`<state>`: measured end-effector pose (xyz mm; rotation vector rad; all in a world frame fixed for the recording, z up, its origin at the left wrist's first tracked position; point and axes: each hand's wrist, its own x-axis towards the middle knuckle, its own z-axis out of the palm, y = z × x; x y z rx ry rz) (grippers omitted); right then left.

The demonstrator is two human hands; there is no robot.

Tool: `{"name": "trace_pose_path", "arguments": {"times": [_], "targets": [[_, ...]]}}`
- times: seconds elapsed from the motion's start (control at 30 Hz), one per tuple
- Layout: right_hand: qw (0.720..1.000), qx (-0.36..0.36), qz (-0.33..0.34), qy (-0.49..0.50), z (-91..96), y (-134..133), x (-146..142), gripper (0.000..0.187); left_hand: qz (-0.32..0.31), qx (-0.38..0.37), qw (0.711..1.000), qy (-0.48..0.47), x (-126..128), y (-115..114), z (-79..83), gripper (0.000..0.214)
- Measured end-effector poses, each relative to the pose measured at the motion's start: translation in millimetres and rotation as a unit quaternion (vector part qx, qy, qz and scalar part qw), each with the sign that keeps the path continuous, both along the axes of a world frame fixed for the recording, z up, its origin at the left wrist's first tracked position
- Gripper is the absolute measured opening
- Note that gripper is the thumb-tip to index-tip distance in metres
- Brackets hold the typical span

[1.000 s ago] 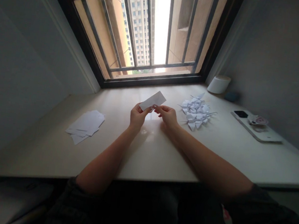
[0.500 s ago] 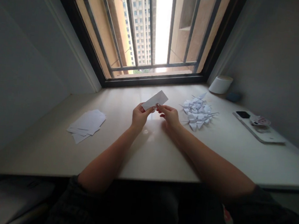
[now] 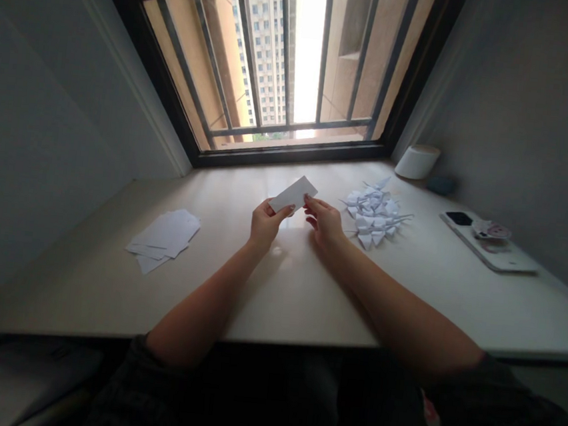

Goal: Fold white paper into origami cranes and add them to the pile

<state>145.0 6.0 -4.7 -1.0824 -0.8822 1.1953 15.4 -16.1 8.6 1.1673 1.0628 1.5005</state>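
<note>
One smooth, flat white paper rectangle [image 3: 292, 192] is slanting above a glossy off-white tabletop [image 3: 279, 306] — the left hand [image 3: 264, 223] is gripping its left end, the right hand [image 3: 325, 221] is pinching its right side. Just beside the right hand, a spiky heap of folded white paper shapes [image 3: 375, 216] is lying; well to the left, a loose stack of flat white sheets [image 3: 164, 236] is resting. Daylight is coming through a dark-framed, barred window [image 3: 273, 64] between plain grey walls [image 3: 533, 130].

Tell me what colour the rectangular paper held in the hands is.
The flat rectangular paper is plain white; the head view shows it best.
</note>
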Motion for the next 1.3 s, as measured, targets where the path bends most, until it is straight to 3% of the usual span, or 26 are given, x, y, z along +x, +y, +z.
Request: {"name": "trace_pose_path", "arguments": {"times": [0.23,0.33,0.4,0.53,0.63,0.8,1.3], "targets": [[0.999,0.002,-0.019,0.037,-2.5,9,7,0.036,0.038,-0.016,0.999,0.026,-7,3,0.0,0.037],[0.993,-0.037,-0.101,0.042,-2.9,16,18,0.033,0.073,-0.025,0.997,0.028,-17,10,-0.9,0.040],[0.991,-0.033,-0.119,0.042,-1.4,16,22,0.032,0.089,-0.026,0.995,0.020,-22,13,-1.0,0.043],[1.000,0.024,-0.005,0.008,2.7,5,13,0.043,0.070,-0.003,0.997,0.021,-20,12,0.5,0.040],[0.995,0.045,0.072,-0.055,2.3,-1,3,0.040,0.040,0.011,0.999,0.022,-15,8,1.4,0.037],[0.993,0.056,0.076,-0.074,-0.1,0,1,0.040,0.013,0.015,0.999,0.031,-16,8,0.2,0.035],[0.991,0.109,0.070,-0.045,1.1,-2,1,0.035,0.018,-0.039,0.997,0.058,-20,10,-2.1,0.045]]}}
